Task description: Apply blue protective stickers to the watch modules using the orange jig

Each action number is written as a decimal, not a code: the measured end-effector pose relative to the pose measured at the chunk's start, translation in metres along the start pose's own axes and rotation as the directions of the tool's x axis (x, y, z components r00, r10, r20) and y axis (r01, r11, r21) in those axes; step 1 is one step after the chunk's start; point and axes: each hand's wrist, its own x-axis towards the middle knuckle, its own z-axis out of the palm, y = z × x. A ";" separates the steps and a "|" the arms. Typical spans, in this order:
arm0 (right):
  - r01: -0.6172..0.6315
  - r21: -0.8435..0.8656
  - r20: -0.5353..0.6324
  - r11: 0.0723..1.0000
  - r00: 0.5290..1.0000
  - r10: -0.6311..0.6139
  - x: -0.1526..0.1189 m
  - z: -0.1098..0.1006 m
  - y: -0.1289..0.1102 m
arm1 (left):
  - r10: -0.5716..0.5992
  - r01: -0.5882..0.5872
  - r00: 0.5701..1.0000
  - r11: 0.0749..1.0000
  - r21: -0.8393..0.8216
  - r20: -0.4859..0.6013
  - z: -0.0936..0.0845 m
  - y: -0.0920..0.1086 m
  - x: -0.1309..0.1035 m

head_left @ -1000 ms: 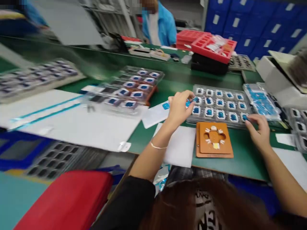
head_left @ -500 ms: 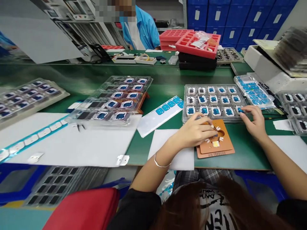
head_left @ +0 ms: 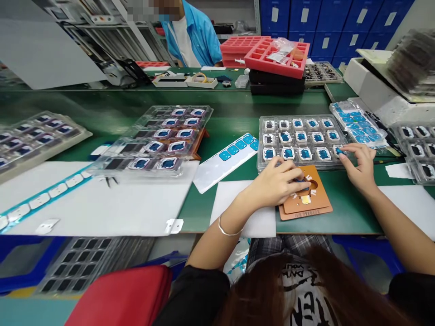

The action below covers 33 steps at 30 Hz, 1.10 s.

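Observation:
My left hand [head_left: 277, 184] rests over an orange fixture plate [head_left: 321, 199], its fingers curled around a small dark-blue part [head_left: 302, 181] at the plate's round cutout. Most of that part is hidden under the fingers. White tabs and a yellow-white square surround the cutout. My right hand [head_left: 362, 166] pinches a small white-framed part with blue film [head_left: 337, 150] at the front right pocket of a clear plastic tray [head_left: 295, 166]. Rows of similar white-framed parts, most with blue film, fill this tray, which lies just behind the plate.
Left of the tray lies a white sheet with blue stickers [head_left: 217, 170]. Another tray stack [head_left: 136, 149] stands farther left, near tweezers [head_left: 110, 181]. A pack of blue pieces [head_left: 360, 124] sits at right. A person in a blue shirt [head_left: 200, 31] is across the bench.
The whole view has shifted slightly. My left fingers have moved a little over the cutout, and the right hand stays at the same tray pocket.

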 end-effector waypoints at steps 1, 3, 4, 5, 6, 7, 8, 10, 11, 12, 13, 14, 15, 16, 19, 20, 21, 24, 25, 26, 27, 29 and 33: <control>-0.003 -0.001 0.002 1.000 1.000 0.003 0.000 0.000 0.000 | 0.000 0.000 1.000 1.000 -0.010 0.021 0.000 0.001 0.000; -0.015 -0.007 0.011 1.000 1.000 0.015 0.001 0.000 0.000 | -0.006 0.007 1.000 0.999 -0.040 0.016 0.000 0.001 0.000; -0.023 -0.011 0.015 1.000 1.000 0.023 0.001 0.000 0.001 | -0.019 0.019 1.000 0.998 -0.057 0.005 0.000 0.001 -0.001; -0.030 -0.014 0.017 0.999 0.999 0.030 0.000 0.000 0.001 | -0.034 0.034 0.999 0.997 -0.073 -0.001 0.000 0.001 -0.001; -0.035 -0.015 0.016 0.999 0.999 0.035 0.000 0.000 0.001 | -0.045 0.044 0.999 0.995 -0.088 0.000 0.001 0.001 -0.001; -0.037 -0.014 0.013 0.999 0.999 0.037 0.000 0.000 0.001 | -0.048 0.049 0.999 0.994 -0.102 0.007 0.002 0.000 -0.002; -0.036 -0.011 0.010 0.999 0.999 0.036 -0.001 0.000 0.001 | -0.043 0.045 0.999 0.992 -0.115 0.017 0.002 -0.001 -0.002; -0.027 -0.016 0.013 1.000 1.000 0.027 -0.002 -0.001 -0.001 | -0.019 0.022 1.000 0.990 -0.141 0.023 0.003 -0.003 -0.003; -0.018 -0.031 0.018 0.999 1.000 0.019 -0.002 -0.002 -0.002 | -0.012 0.014 1.000 0.988 -0.155 0.018 0.004 -0.004 -0.004; -0.007 -0.058 0.020 0.998 1.000 0.008 -0.001 -0.002 -0.004 | -0.011 0.013 1.000 0.986 -0.168 0.015 0.004 -0.005 -0.004; 0.012 -0.090 0.025 0.996 1.000 -0.010 0.001 -0.003 -0.007 | -0.015 0.019 1.000 0.983 -0.180 0.022 0.005 -0.006 -0.004; 0.046 -0.118 0.040 0.992 0.998 -0.041 0.006 -0.002 -0.011 | -0.020 0.026 0.999 0.980 -0.195 0.034 0.005 -0.006 -0.004; 0.097 -0.133 0.071 0.986 0.994 -0.088 0.012 0.000 -0.015 | -0.027 0.037 0.998 0.976 -0.214 0.051 0.005 -0.006 -0.004; 0.165 -0.126 0.122 0.978 0.981 -0.149 0.021 0.003 -0.020 | -0.034 0.050 0.997 0.970 -0.239 0.069 0.004 -0.005 -0.004; 0.389 0.040 0.337 0.920 0.862 -0.379 0.058 0.027 -0.036 | -0.060 0.089 0.994 0.932 -0.352 0.092 0.003 -0.004 -0.002; 0.437 0.108 0.394 0.893 0.806 -0.442 0.071 0.038 -0.042 | -0.066 0.097 0.994 0.912 -0.398 0.092 0.003 -0.004 -0.002; 0.465 0.156 0.437 0.872 0.759 -0.483 0.083 0.052 -0.048 | -0.070 0.103 0.993 0.893 -0.439 0.091 0.003 -0.004 -0.001; 0.471 0.191 0.563 0.861 0.666 -0.489 0.109 0.093 -0.064 | -0.060 0.104 0.993 0.853 -0.511 0.103 0.003 -0.004 -0.001; 0.457 0.185 0.609 0.870 0.642 -0.467 0.113 0.104 -0.069 | -0.052 0.104 0.992 0.848 -0.519 0.114 0.003 -0.004 -0.001; 0.443 0.180 0.646 0.879 0.620 -0.445 0.115 0.114 -0.072 | -0.047 0.107 0.991 0.847 -0.521 0.128 0.002 -0.005 -0.002; 0.430 0.179 0.673 0.885 0.603 -0.430 0.116 0.122 -0.074 | -0.042 0.113 0.988 0.847 -0.520 0.146 0.002 -0.005 -0.002; 0.415 0.196 0.685 0.889 0.590 -0.426 0.116 0.133 -0.077 | -0.034 0.126 0.982 0.848 -0.514 0.184 0.001 -0.005 -0.003; 0.328 0.245 0.647 0.912 0.646 -0.406 0.120 0.139 -0.074 | -0.023 0.122 0.981 0.849 -0.515 0.195 0.001 -0.004 -0.004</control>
